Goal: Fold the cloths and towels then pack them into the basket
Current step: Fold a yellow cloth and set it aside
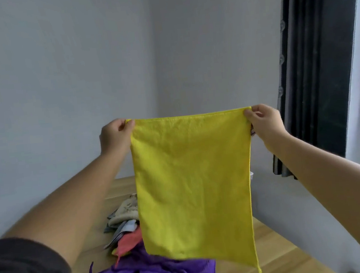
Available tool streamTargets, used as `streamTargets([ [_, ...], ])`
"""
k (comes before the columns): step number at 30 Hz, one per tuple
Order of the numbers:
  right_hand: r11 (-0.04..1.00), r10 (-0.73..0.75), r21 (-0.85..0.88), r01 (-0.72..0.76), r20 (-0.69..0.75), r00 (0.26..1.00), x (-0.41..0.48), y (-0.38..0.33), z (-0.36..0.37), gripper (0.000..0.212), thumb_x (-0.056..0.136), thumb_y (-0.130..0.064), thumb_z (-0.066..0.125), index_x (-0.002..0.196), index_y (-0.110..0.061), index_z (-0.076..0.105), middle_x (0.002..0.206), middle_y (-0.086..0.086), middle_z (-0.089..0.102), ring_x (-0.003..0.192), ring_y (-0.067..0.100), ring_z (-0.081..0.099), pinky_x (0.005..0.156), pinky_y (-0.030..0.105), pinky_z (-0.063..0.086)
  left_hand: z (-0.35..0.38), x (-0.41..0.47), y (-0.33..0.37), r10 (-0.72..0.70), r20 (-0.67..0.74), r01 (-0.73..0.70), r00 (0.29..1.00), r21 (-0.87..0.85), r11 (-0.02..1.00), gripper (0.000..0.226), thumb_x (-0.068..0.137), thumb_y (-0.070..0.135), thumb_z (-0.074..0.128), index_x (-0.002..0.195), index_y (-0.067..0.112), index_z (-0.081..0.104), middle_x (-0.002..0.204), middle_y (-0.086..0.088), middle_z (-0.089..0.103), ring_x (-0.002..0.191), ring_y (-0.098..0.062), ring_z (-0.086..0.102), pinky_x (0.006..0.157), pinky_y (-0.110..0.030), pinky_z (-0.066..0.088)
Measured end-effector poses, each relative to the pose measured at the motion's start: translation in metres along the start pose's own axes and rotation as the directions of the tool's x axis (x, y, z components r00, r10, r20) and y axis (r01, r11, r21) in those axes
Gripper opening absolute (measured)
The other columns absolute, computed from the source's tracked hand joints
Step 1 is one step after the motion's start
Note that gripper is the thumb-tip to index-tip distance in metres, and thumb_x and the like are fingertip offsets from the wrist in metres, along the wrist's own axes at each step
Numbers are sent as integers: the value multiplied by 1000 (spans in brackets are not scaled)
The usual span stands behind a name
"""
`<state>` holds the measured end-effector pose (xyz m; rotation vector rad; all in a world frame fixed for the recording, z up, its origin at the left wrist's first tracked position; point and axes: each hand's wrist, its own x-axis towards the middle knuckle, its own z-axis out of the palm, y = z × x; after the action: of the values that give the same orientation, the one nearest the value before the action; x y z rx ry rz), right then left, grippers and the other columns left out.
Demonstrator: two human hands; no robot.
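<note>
Yellow cloth [192, 179] unfolded, corners pinched by left hand [115, 135], right hand [265, 121]; pile [129, 235] at 7 o'clock unfolded; basket unseen.

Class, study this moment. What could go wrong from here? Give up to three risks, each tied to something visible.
1. The left hand and right hand pinch only the top corners of the yellow rectangular cloth; a slip might drop it.
2. Its lower edge hangs over the crumpled purple cloth; laid there, it would probably fold lumpy.
3. Its bottom right corner hangs lower, so edges may misalign.
</note>
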<state>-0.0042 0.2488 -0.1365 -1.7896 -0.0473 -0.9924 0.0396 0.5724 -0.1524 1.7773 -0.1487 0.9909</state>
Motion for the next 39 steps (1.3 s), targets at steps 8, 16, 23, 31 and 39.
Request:
streamTargets([
  [8,991,-20,135,19,11,1000,-32,-28,-20,10,96,-15,51,94,-8,58,70,0,53,63,15,52,61,33,55,-33,-22,24,12,46,-3,999,-199,980,27,91,27,59,67,17,55,64,-6,51,72,-22,56,77,-50,57],
  [16,974,151,152,-167,113,982,-148,18,-49,20,95,-13,51,76,-13,55,62,1,43,58,16,45,61,34,47,-70,-143,-10,-127,188,158,974,-159,975,27,93,26,56,72,10,56,66,-8,50,70,-22,53,78,-54,54],
  [23,948,301,34,-316,220,928,-261,76,-83,17,95,-14,51,80,-10,57,65,1,45,60,15,43,56,29,41,-96,-264,-61,-254,340,321,906,-157,934,24,89,32,60,73,15,63,68,-6,55,70,-21,52,73,-57,51],
  [31,906,418,-64,-418,280,864,-314,113,-94,21,95,-16,52,75,-13,54,62,1,40,57,15,37,49,26,33,-109,-337,-87,-325,427,368,844,-20,930,24,95,19,52,74,12,60,65,0,52,63,-13,44,56,-23,33],
  [39,889,453,-87,-450,306,837,-306,136,-82,23,95,-19,54,72,-14,54,66,3,45,61,16,42,53,27,33,-98,-327,-105,-381,446,407,810,40,913,28,95,26,52,76,6,57,63,-6,45,59,-17,43,52,-27,31],
])
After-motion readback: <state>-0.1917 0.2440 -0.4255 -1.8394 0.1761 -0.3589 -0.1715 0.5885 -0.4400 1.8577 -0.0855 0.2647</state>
